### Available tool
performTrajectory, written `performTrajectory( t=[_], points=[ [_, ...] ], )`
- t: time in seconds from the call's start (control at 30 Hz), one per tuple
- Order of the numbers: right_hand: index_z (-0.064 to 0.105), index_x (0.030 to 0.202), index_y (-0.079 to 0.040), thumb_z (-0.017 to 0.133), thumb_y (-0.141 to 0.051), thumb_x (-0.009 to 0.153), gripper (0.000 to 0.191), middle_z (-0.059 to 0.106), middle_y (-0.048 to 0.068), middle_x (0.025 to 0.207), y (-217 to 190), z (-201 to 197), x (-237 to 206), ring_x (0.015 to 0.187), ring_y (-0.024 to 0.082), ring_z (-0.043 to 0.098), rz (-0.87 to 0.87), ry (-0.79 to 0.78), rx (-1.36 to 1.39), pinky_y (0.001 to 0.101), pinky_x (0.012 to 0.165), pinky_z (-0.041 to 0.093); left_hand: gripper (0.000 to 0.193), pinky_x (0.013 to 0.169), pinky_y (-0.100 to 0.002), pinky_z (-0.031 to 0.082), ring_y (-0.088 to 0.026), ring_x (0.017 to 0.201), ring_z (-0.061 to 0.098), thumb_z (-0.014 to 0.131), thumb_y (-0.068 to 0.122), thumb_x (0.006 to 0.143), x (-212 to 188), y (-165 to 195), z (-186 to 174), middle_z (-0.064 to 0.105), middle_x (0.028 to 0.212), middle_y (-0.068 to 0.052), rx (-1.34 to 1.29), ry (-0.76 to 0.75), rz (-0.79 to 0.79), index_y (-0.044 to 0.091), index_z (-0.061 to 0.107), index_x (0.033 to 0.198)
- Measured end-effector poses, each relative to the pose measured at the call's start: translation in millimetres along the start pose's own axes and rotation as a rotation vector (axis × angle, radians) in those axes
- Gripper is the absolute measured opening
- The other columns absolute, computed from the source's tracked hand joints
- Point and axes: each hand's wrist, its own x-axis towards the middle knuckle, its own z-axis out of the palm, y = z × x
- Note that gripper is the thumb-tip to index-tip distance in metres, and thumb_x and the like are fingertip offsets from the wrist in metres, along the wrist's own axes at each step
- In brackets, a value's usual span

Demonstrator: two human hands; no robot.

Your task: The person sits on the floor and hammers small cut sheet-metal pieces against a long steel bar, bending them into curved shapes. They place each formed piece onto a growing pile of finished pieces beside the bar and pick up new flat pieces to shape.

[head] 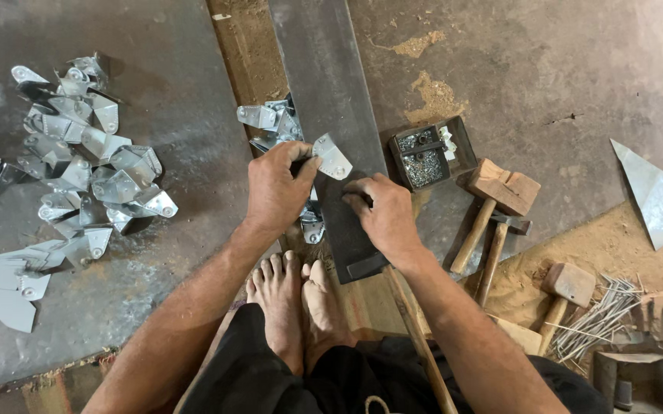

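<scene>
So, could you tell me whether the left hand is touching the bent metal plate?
Touching: the head view shows the left hand gripping the bent metal plate.

Single head-worn camera, looking almost straight down from above the seated person's lap, close over both hands and feet, taking in the dark metal bar (331, 115) and surrounding floor.

Your left hand (276, 190) holds a shiny silver-grey bracket (332, 158); the same pale silver shows in the pile (90, 165) on the dark grey floor (170, 115). The bar (331, 100) is near-black, the mallets (500, 195) light brown wood, the sand (623, 238) tan, your trousers (262, 379) black.
</scene>
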Motion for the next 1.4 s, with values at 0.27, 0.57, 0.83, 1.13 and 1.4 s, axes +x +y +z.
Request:
performTrajectory(
  t=[0.27, 0.57, 0.83, 1.13, 1.4],
  points=[
    [0.076, 0.109, -0.004, 0.064, -0.022, 0.101, 0.024, 0.077, 0.009, 0.089, 13.4, -66.6, -61.5, 0.066, 0.016, 0.065, 0.336, -0.014, 0.075, 0.0339, 0.057, 0.049, 0.013, 0.071, -0.04, 0.057, -0.031, 0.083, 0.074, 0.077, 0.014, 0.088, -13.4, 5.4, 5.5, 0.074, 0.092, -0.012, 0.091, -0.08, 0.087, 0.006, 0.073, 0.097],
    [0.061, 0.093, -0.001, 0.077, -0.023, 0.081, 0.031, 0.069, 0.022, 0.078, -3.9, -80.7, -182.6, 0.074, 0.039, 0.069, 0.498, -0.392, -0.079, 0.0493, 0.066, 0.055, 0.011, 0.071, -0.042, 0.055, -0.031, 0.082, 0.071, 0.077, 0.014, 0.088, -18.5, 5.7, 10.9, 0.072, 0.09, -0.01, 0.194, -0.064, 0.179, 0.008, 0.072, 0.095],
    [0.064, 0.107, -0.002, 0.062, -0.017, 0.097, 0.018, 0.06, 0.016, 0.059, -4.3, -93.2, -148.1, 0.049, 0.025, 0.058, 0.414, -0.241, 0.203, 0.0375, 0.048, 0.047, 0.01, 0.073, -0.041, 0.056, -0.029, 0.084, 0.069, 0.076, 0.012, 0.088, -23.4, 7.8, 16.0, 0.066, 0.087, -0.007, 0.375, -0.025, 0.36, 0.011, 0.067, 0.093],
    [0.061, 0.118, -0.006, 0.061, -0.025, 0.1, 0.026, 0.068, 0.018, 0.077, -37.3, -82.6, -102.7, 0.061, 0.035, 0.067, 0.367, -0.13, -0.073, 0.0447, 0.055, 0.05, 0.014, 0.069, -0.04, 0.055, -0.028, 0.079, 0.066, 0.078, 0.011, 0.085, -22.7, 8.7, 16.0, 0.063, 0.084, -0.006, 0.403, -0.011, 0.398, 0.01, 0.065, 0.091],
    [0.061, 0.121, -0.008, 0.059, -0.029, 0.098, 0.032, 0.067, 0.023, 0.071, -38.6, -87.2, -103.0, 0.061, 0.04, 0.069, 0.387, -0.063, 0.004, 0.0486, 0.057, 0.052, 0.011, 0.067, -0.04, 0.054, -0.028, 0.078, 0.066, 0.075, 0.007, 0.087, -24.0, 11.5, 14.1, 0.062, 0.084, -0.006, 0.408, -0.012, 0.427, 0.009, 0.065, 0.092]
  ],
)
